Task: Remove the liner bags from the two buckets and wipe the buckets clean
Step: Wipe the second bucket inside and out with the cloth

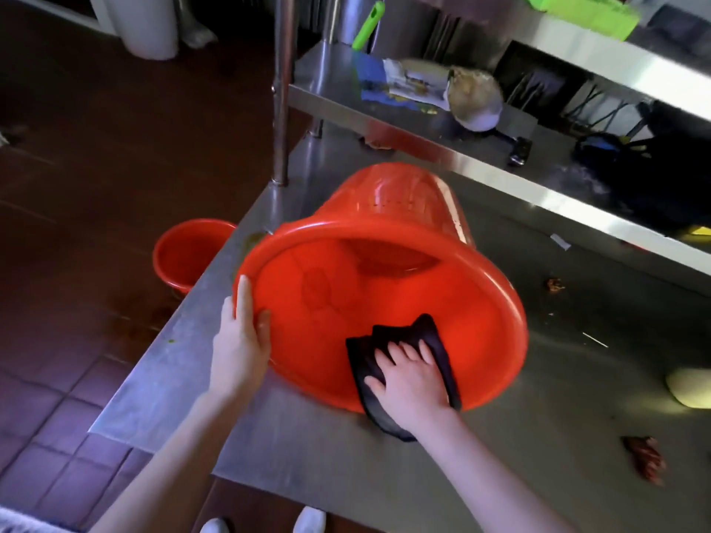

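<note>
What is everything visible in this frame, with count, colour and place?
tabletop bucket: one, red, tipped on its side on the table, mouth toward camera
floor bucket: one, red, upright, left of the table
cloth: one, black, inside the tabletop bucket
table: one, steel, centre
shelf: one, steel, above the table's far side
green-handled tool: one, green handle, on the shelf
bowl: one, metallic, tilted on the shelf
scraps: several, reddish-brown, table's right side
shoes: two, white, bottom edge
left hand: one, grips the tabletop bucket's rim
right hand: one, pressed flat on the cloth

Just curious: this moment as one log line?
wiping bucket; left hand grips rim; right hand presses cloth inside; second bucket on floor
</note>
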